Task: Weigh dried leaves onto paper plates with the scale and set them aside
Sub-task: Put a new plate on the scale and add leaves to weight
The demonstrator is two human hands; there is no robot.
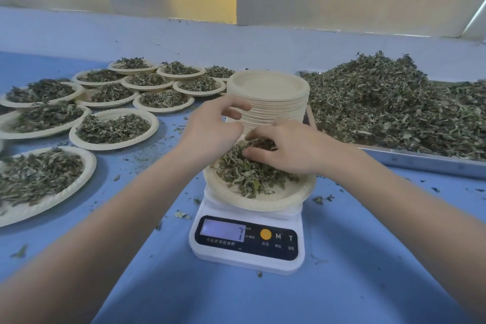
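A white digital scale stands on the blue table, its display showing 7. On it rests a paper plate with a small heap of dried leaves. My right hand is over the plate's far side, fingers closed on a pinch of leaves. My left hand hovers just left of it, fingers spread and empty, in front of a tall stack of empty paper plates. A big pile of dried leaves fills a metal tray on the right.
Several filled paper plates cover the table's left side, from the near left edge back to the stack. Loose leaf crumbs lie scattered on the blue tabletop. A pale wall runs behind the table.
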